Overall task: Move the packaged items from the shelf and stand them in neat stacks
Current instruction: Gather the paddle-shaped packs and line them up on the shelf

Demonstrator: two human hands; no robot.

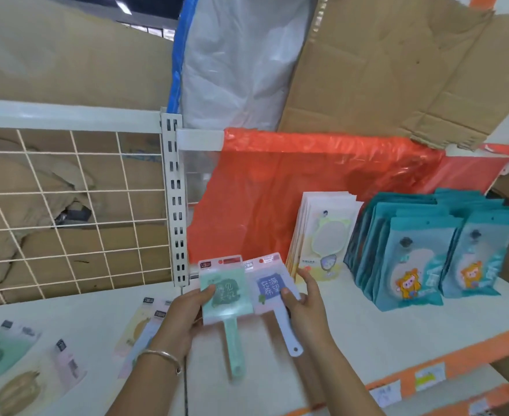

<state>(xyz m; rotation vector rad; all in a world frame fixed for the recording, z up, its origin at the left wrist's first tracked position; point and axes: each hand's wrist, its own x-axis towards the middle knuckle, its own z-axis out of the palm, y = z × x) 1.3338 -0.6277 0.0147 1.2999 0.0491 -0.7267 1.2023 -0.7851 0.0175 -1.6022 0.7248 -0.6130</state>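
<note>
Two hands are pinching slick packs, left hand the green pack, right hand the purple pack, risking one slipping against the white stack just beyond the right fingers.

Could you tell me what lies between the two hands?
Head view: the green-handled packet in the left hand and the white-handled packet in the right hand, side by side.

Shop: price-tagged shelf, stacked packaged goods

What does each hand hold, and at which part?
The left hand grips the green pack by its left edge. The right hand pinches the pink pack at its lower right side.
</note>
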